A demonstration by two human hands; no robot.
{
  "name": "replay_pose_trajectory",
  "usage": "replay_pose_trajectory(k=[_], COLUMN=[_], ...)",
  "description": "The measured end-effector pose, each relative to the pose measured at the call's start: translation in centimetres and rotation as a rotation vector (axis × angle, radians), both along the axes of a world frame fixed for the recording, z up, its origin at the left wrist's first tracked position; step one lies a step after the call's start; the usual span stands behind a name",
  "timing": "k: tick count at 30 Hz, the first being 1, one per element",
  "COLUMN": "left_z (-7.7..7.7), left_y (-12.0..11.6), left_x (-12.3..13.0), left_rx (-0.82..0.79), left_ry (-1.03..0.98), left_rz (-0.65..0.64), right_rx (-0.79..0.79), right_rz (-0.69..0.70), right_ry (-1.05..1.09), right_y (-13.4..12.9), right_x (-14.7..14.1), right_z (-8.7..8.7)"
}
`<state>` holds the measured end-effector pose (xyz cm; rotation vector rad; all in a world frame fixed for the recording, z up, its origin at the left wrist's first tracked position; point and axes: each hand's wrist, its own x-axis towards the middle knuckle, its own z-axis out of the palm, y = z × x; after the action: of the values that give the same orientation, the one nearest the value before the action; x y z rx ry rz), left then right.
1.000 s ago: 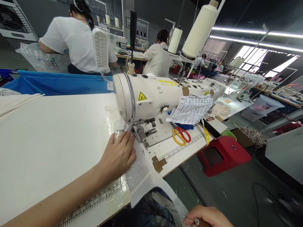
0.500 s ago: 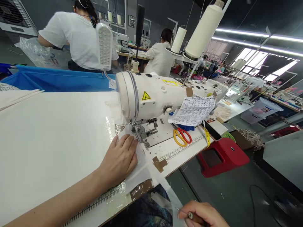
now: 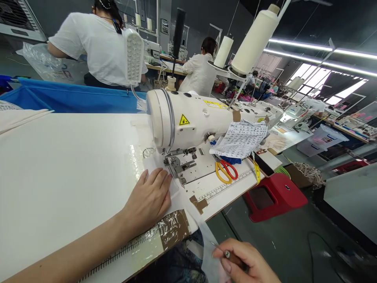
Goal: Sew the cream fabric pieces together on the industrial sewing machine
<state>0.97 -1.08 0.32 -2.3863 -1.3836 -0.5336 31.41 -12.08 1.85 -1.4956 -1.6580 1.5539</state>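
My left hand (image 3: 151,196) lies flat, palm down, on a white fabric strip (image 3: 178,202) beside the needle area of the white sewing machine (image 3: 188,118). The strip runs over the table's front edge and hangs down over my lap. Lower right, my right hand (image 3: 244,261) is closed around the brown wooden handle of an awl (image 3: 234,259), its thin metal point aimed up and left over the strip. The right fingertips touch the strip's edge; whether they also pinch it I cannot tell. The presser foot is partly hidden.
Orange-and-red scissors (image 3: 226,171) and a yellow tape measure (image 3: 257,173) lie right of the needle. A handwritten paper (image 3: 240,139) hangs on the machine. Thread cones (image 3: 255,41) stand behind. A red stool (image 3: 275,196) is at right; two people (image 3: 97,51) sit beyond.
The white strip has slid up toward the machine, uncovering brown tape at the table edge. My right hand with the awl has moved up and slightly left. My left hand has barely moved.
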Motion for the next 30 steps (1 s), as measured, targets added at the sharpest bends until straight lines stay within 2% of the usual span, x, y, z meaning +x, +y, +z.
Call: replay_pose_trajectory(k=[5, 20, 26, 30], left_z=[-0.1, 0.0, 0.3, 0.6], left_y=[0.0, 0.1, 0.6, 0.8], left_x=[-0.1, 0.0, 0.0, -0.1], left_rx=[0.002, 0.036, 0.018, 0.007], left_ry=[0.002, -0.016, 0.031, 0.083], left_rz=[-0.002, -0.015, 0.015, 0.041], right_rx=[-0.002, 0.133, 0.101, -0.073], right_rz=[0.031, 0.082, 0.040, -0.051], right_ry=[0.055, 0.132, 0.191, 0.360], right_y=[1.0, 3.4, 3.8, 3.2], right_x=[-0.9, -3.6, -4.6, -6.1], right_z=[0.1, 0.2, -0.5, -1.6])
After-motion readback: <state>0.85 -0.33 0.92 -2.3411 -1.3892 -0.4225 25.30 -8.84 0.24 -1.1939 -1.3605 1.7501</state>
